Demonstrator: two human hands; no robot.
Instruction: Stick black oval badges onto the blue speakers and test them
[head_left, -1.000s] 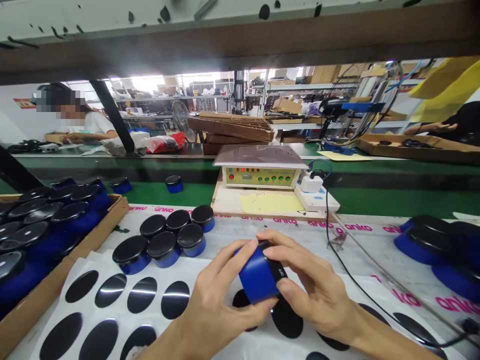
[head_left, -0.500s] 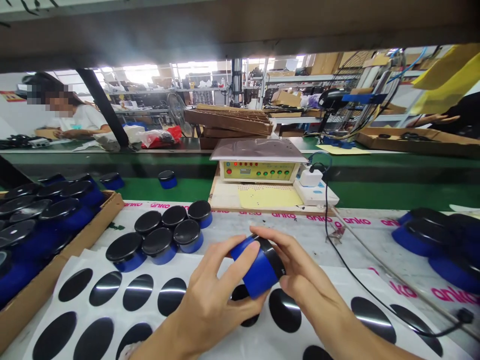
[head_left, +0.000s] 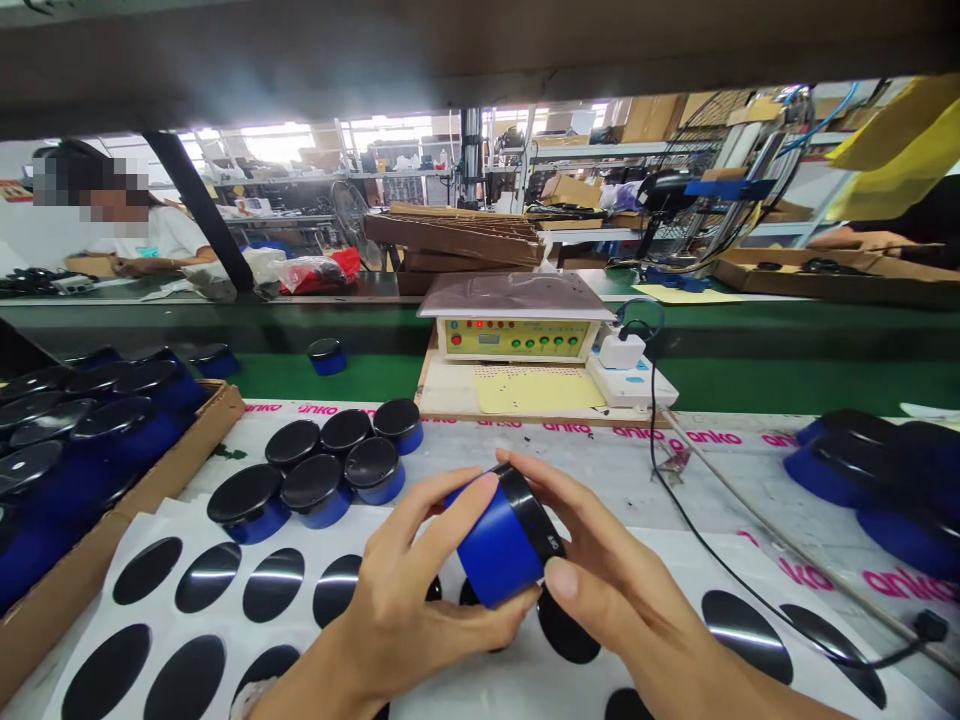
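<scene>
Between my two hands is a short blue cylinder (head_left: 496,550) with a black end, tilted above a white sheet. My left hand (head_left: 409,590) wraps round the blue body. My right hand (head_left: 611,570) grips the black end, its thumb by a small white marking on the rim. The palm side of the right fingers is hidden. Beneath them lies the white sheet (head_left: 247,650) with rows of flat black discs (head_left: 274,583). Just beyond, to the left, several similar blue cylinders (head_left: 315,490) stand with their black ends up.
A cardboard box (head_left: 150,500) full of the same cylinders is at the left, and more stand at the right (head_left: 847,460). At the back sits a control box (head_left: 517,340) with buttons. A black cable (head_left: 705,560) crosses the right side. A person (head_left: 142,240) sits beyond.
The blue cylinder has turned slightly and shifted a little left in my hands, so more of the white marking shows. Both hands still hold it.
</scene>
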